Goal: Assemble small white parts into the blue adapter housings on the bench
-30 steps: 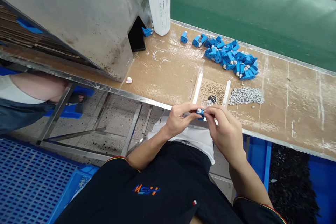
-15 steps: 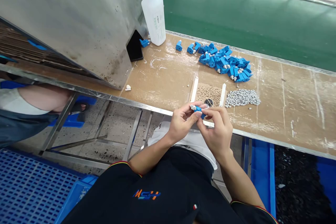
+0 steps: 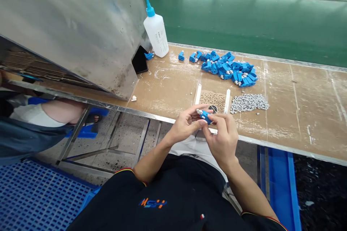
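Observation:
Between my two hands is a small blue plastic part (image 3: 205, 116) with a white piece at its left end. My left hand (image 3: 186, 123) grips it with thumb and fingers from the left. From the right, the fingertips of my right hand (image 3: 222, 135) pinch its near end. Just beyond my fingers sits a small round black item (image 3: 213, 108), partly covered, on a perforated brown board (image 3: 213, 97) flanked by white strips. To the right of the board lies a spread of small grey pieces (image 3: 248, 103). Farther back is a heap of similar blue parts (image 3: 230, 68).
A white bottle with a blue nozzle (image 3: 157, 36) stands at the back left, beside a large metal housing (image 3: 89, 25). A green belt (image 3: 230, 21) runs behind the bench. Another person's leg (image 3: 63, 111) shows at the left. Blue bins (image 3: 282, 184) stand below right.
The view has tilted and shifted slightly, so the bench sits lower in the picture. The blue part has turned a little in my fingers; both hands still hold it.

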`<action>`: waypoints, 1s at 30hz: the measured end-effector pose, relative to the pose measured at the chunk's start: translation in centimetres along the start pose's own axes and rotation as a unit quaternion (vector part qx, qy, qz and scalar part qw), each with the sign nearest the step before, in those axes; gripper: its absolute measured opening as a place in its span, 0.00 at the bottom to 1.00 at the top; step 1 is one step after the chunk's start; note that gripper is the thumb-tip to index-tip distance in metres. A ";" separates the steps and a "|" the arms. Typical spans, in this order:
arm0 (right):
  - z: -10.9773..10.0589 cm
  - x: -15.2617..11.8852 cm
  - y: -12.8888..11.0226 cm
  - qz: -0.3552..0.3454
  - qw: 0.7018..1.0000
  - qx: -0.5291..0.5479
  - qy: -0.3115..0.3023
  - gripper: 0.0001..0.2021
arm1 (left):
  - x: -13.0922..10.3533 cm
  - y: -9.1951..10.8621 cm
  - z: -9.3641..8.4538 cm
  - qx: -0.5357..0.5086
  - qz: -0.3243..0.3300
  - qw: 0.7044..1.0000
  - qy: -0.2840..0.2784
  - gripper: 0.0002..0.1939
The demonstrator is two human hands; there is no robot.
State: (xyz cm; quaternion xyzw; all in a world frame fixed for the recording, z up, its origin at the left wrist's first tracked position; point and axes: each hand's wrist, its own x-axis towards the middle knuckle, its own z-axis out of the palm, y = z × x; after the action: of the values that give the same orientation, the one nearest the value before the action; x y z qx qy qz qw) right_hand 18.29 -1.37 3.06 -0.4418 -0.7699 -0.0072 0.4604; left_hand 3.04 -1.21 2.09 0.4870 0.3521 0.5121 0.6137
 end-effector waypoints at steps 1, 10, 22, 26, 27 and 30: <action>-0.4 0.1 0.3 0.005 1.000 -0.006 -0.001 0.07 | 0.6 0.1 -0.6 0.019 -0.004 1.000 -0.007 0.31; -4.3 -1.3 3.7 0.064 0.996 -0.028 -0.046 0.07 | 20.0 -0.4 -4.7 0.396 0.038 0.888 0.231 0.09; -20.4 -1.5 30.4 0.361 0.853 -0.375 0.029 0.06 | 23.3 -1.8 -4.3 0.573 -0.050 0.808 0.124 0.12; -17.5 -1.2 28.7 0.288 0.907 -0.305 -0.046 0.07 | 22.5 -2.1 -5.4 0.551 -0.017 0.831 0.074 0.08; -16.1 -1.5 27.6 0.263 0.923 -0.269 -0.084 0.07 | 22.2 -2.0 -5.5 0.541 -0.006 0.839 0.059 0.08; -11.8 -2.1 24.3 0.189 0.951 -0.144 -0.200 0.07 | 20.9 -1.5 -5.7 0.517 0.011 0.855 0.034 0.10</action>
State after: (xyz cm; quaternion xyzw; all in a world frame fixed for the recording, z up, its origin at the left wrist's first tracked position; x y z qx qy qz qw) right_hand 43.66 7.09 -1.20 -0.6331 -0.7395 0.0575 0.2215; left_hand 2.93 20.41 0.47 0.7206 0.5810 0.2794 0.2553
